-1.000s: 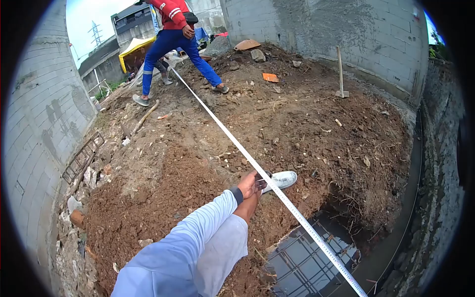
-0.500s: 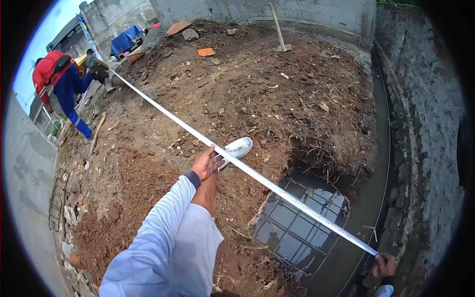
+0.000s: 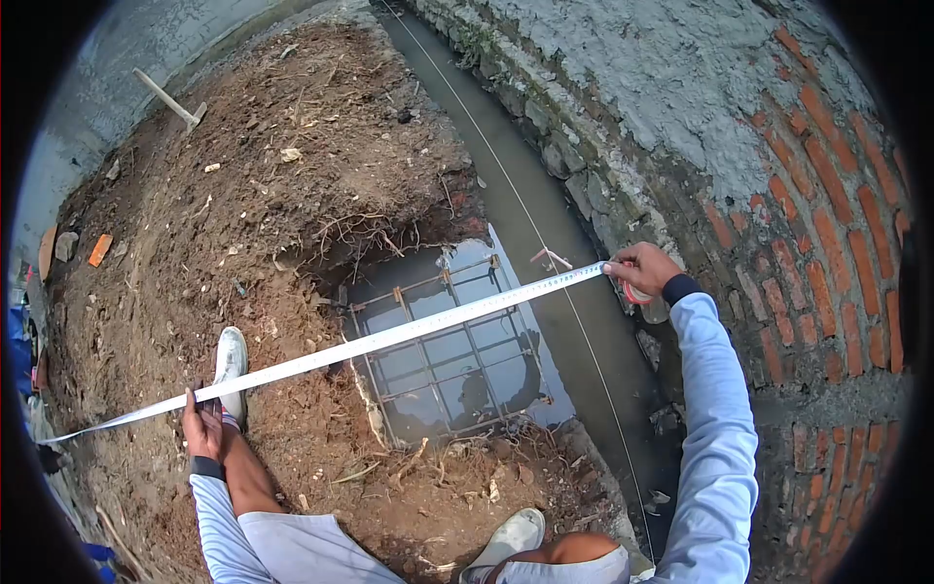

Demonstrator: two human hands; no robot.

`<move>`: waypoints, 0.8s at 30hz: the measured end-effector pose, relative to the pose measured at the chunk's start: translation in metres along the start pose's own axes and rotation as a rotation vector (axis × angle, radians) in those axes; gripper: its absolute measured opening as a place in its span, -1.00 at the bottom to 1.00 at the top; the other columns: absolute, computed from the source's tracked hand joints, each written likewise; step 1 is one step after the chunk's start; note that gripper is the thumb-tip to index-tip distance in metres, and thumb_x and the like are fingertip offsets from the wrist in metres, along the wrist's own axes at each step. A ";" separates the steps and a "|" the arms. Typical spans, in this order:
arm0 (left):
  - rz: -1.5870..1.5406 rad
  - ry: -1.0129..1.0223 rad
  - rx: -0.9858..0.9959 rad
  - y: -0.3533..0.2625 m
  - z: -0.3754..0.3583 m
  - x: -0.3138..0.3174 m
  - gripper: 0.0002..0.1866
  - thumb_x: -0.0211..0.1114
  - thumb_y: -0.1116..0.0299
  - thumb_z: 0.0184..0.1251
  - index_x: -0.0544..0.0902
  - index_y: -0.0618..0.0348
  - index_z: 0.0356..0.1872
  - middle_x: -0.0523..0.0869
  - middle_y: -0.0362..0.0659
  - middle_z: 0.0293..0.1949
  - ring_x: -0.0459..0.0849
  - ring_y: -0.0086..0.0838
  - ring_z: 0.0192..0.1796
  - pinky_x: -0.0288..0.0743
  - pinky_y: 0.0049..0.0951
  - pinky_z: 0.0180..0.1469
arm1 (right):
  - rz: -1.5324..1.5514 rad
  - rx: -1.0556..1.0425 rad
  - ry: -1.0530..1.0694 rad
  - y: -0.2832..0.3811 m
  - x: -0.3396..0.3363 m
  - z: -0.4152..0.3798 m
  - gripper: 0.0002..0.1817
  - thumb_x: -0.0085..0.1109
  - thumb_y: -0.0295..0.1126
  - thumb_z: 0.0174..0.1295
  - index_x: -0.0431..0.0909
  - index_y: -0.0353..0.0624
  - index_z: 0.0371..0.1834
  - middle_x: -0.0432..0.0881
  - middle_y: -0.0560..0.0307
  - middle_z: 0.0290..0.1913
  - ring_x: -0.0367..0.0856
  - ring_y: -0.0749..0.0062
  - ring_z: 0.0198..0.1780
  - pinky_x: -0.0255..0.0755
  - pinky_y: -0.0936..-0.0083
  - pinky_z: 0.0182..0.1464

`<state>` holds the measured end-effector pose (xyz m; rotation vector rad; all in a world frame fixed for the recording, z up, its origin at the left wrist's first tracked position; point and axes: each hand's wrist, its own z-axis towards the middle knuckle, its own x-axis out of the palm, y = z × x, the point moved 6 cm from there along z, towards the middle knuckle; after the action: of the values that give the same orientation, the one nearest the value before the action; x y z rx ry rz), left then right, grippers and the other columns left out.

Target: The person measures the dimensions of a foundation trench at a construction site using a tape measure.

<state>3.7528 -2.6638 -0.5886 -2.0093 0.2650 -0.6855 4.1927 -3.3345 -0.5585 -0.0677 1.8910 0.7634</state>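
A long white measuring tape [image 3: 438,319] stretches from the far left across the soil and over a water-filled pit. My left hand [image 3: 204,425] touches the tape near my shoe, its thumb and fingers at the strip. At the other end my right hand [image 3: 642,271] grips the tape where it meets its red case, above the ditch. Under the tape, a grid of metal bars [image 3: 428,355] lies in the pit's water. A thin string [image 3: 506,180] runs along the ditch beneath the tape.
A muddy water ditch [image 3: 545,234] runs beside a stone and brick wall [image 3: 827,224]. A long-handled tool [image 3: 167,97] leans on the soil at upper left, above an orange piece [image 3: 100,250]. My shoes [image 3: 232,365] rest on the soil.
The view has swung right and down, so the brick wall shows and the co-worker in red is out of sight. Both hands remain at the tape; my right hand now shows more fully.
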 end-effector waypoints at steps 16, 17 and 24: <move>0.071 -0.056 -0.014 0.020 0.039 0.025 -0.73 0.15 0.23 0.29 0.45 0.12 -0.07 0.56 -0.24 -0.10 0.50 -0.53 -0.09 0.36 -0.48 -0.02 | -0.122 0.000 -0.079 0.014 0.000 0.060 -0.51 0.12 0.07 0.08 0.61 -0.22 -0.46 0.48 0.03 -0.66 0.42 0.21 -0.58 0.26 0.34 -0.46; 0.083 -0.050 -0.019 0.022 0.044 0.025 -0.72 0.15 0.24 0.30 0.44 0.13 -0.06 0.55 -0.24 -0.08 0.49 -0.53 -0.07 0.35 -0.48 -0.01 | -0.123 0.006 -0.080 0.012 0.001 0.062 -0.51 0.12 0.07 0.08 0.61 -0.22 -0.46 0.48 0.03 -0.66 0.42 0.21 -0.58 0.26 0.34 -0.46; 0.100 -0.058 -0.010 0.024 0.062 0.016 -0.66 0.12 0.24 0.32 0.42 0.20 0.02 0.55 -0.21 -0.07 0.49 -0.47 0.03 0.32 -0.45 0.07 | -0.097 -0.007 -0.031 0.012 0.015 0.076 -0.48 0.06 0.14 0.07 0.64 -0.16 -0.41 0.55 0.02 -0.59 0.52 0.17 -0.49 0.35 0.29 -0.38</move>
<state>3.8027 -2.6385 -0.6272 -2.0077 0.3327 -0.5624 4.2428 -3.2800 -0.5844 -0.1499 1.8417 0.7013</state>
